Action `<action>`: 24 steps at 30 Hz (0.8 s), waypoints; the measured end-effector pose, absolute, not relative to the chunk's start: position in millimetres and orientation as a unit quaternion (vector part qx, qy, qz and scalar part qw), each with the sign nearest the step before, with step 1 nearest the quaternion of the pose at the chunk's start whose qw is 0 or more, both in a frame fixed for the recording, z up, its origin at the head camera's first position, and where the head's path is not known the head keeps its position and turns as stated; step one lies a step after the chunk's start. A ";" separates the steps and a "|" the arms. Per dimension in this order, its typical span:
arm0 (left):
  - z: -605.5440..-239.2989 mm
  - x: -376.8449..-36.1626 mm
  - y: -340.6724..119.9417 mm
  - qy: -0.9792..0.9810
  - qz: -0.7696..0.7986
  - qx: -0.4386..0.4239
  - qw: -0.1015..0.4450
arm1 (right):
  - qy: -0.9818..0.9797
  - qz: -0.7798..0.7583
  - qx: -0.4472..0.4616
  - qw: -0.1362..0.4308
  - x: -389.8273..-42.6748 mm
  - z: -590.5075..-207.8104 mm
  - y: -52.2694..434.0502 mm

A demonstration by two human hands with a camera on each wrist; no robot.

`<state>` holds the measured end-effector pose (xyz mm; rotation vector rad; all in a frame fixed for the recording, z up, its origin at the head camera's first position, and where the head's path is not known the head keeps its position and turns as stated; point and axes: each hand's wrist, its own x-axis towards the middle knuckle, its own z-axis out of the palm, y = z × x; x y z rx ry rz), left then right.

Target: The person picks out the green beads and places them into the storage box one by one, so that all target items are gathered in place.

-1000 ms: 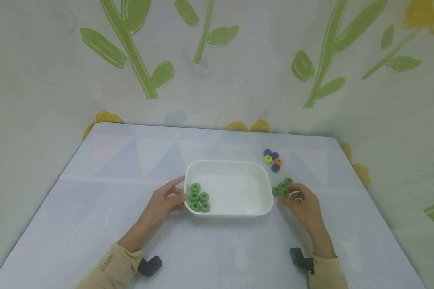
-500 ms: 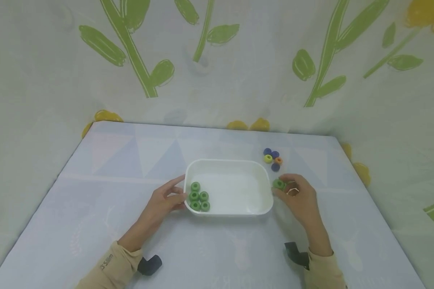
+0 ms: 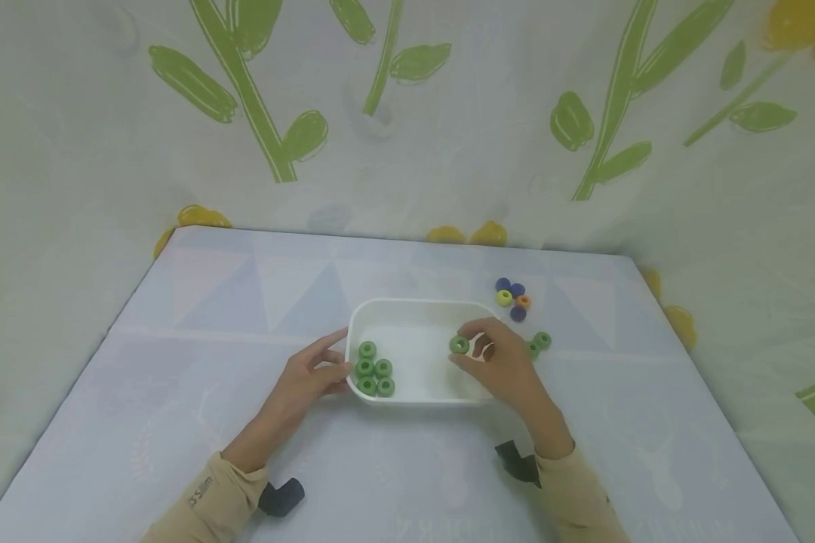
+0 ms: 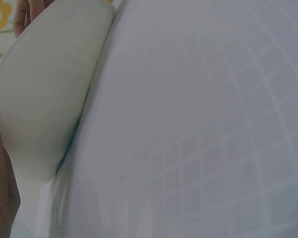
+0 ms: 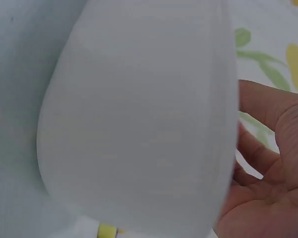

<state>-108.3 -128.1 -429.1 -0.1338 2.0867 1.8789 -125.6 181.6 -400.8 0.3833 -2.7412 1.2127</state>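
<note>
In the head view, a white rectangular tray (image 3: 421, 400) stands on the table with several green beads (image 3: 364, 369) grouped at its left end. My left hand (image 3: 310, 375) holds that end, thumb at the rim and fingers along the outer wall. Over the tray's right part, my right hand (image 3: 505, 362) pinches another green bead (image 3: 459, 345) between thumb and index finger. Green beads (image 3: 542, 341) on the table just right of the tray are partly hidden behind this hand. The right wrist view shows the tray's outer wall (image 5: 139, 119) with the right hand's fingers beyond its rim.
Behind the tray's right corner lies a small cluster of beads: dark blue (image 3: 502, 284), yellow (image 3: 504, 298) and orange (image 3: 524, 302). A patterned cloth (image 3: 407, 151) hangs behind the table (image 3: 258, 286). Black camera mounts (image 3: 281, 498) sit at both wrists.
My right hand has picked up a green bead from the group right of the tray and carried it left over the tray. The left hand and tray have stayed in place.
</note>
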 end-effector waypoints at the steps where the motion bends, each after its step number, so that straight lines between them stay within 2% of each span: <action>1: -429.1 -108.4 -128.2 0.732 0.659 -0.047 0.165 | -0.910 0.392 0.125 0.047 -126.5 -401.9 177.4; 9: -430.4 -109.2 -129.5 0.728 0.664 -0.039 0.164 | -0.927 0.339 0.154 -0.052 -132.1 -407.7 151.8; 16: -431.1 -108.4 -130.4 0.722 0.672 -0.029 0.164 | -0.933 0.306 0.143 -0.125 -135.8 -408.9 140.2; 24: -431.1 -109.2 -131.0 0.722 0.672 -0.031 0.163 | -0.936 0.279 0.136 -0.165 -140.2 -411.5 134.4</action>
